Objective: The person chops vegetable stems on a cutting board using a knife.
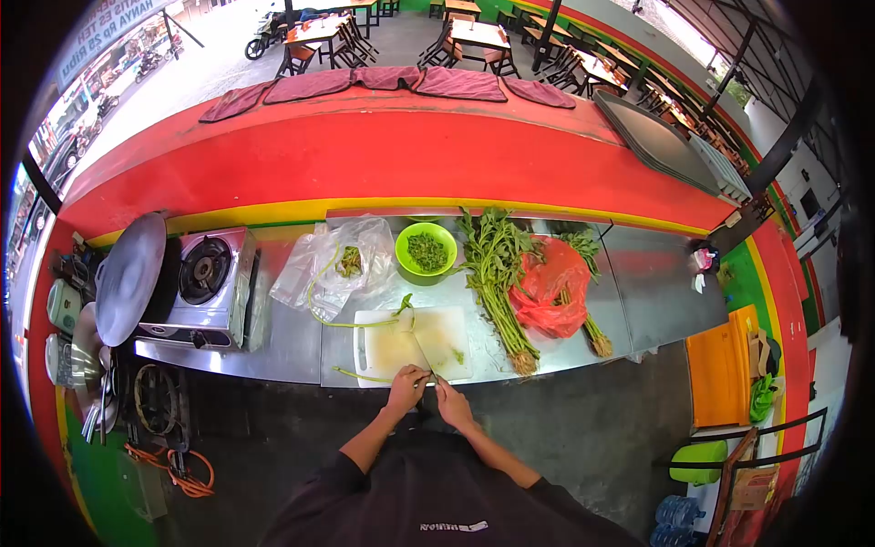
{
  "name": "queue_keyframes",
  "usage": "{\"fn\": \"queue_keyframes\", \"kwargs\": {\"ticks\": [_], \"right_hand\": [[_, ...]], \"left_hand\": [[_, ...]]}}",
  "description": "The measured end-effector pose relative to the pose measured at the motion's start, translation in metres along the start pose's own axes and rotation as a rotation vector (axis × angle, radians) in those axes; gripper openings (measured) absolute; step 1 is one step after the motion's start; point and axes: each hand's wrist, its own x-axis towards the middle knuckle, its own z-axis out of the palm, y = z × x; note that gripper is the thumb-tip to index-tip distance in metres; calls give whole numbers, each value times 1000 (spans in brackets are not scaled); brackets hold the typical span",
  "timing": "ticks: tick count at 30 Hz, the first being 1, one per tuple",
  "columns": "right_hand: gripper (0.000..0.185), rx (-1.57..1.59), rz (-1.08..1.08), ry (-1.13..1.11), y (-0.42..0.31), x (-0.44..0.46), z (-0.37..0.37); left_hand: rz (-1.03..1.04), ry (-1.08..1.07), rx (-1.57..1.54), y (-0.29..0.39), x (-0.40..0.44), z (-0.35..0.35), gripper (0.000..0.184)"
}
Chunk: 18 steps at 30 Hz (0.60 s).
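My left hand (pixel 407 390) is closed at the front edge of a white cutting board (pixel 366 339), its fingers pinched at the end of a thin green stem (pixel 360 375). Close beside it, my right hand (pixel 453 403) is wrapped round the handle of a knife (pixel 425 354), whose blade points away over the board. Another long stem (pixel 351 325) trails off the board's left side, and a green leaf piece (pixel 405 304) lies at the back edge. Behind the board stands a lime-green bowl (pixel 402 260) holding chopped greens (pixel 427 251).
Leafy green bunches (pixel 492 292) and a red plastic bag (pixel 551 292) lie right of the board. Left are a clear plastic bag (pixel 305 269) with plant scraps, a gas stove (pixel 205 283) and a large wok (pixel 130 278). A red wall (pixel 392 150) rises behind the steel counter (pixel 290 351).
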Motion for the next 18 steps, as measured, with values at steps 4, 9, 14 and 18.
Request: {"fn": "queue_keyframes", "kwargs": {"ticks": [4, 9, 14, 18], "right_hand": [[44, -89, 92, -43, -8, 10, 3], [45, -31, 27, -36, -7, 16, 1], [41, 11, 2, -16, 2, 7, 2], [41, -1, 22, -1, -9, 0, -1]], "left_hand": [[-27, -39, -3, 0, 1, -3, 16], [-44, -50, -10, 2, 1, -4, 17], [-53, -52, -39, -10, 1, -1, 17], [-42, -66, -77, -10, 1, -1, 15]]}}
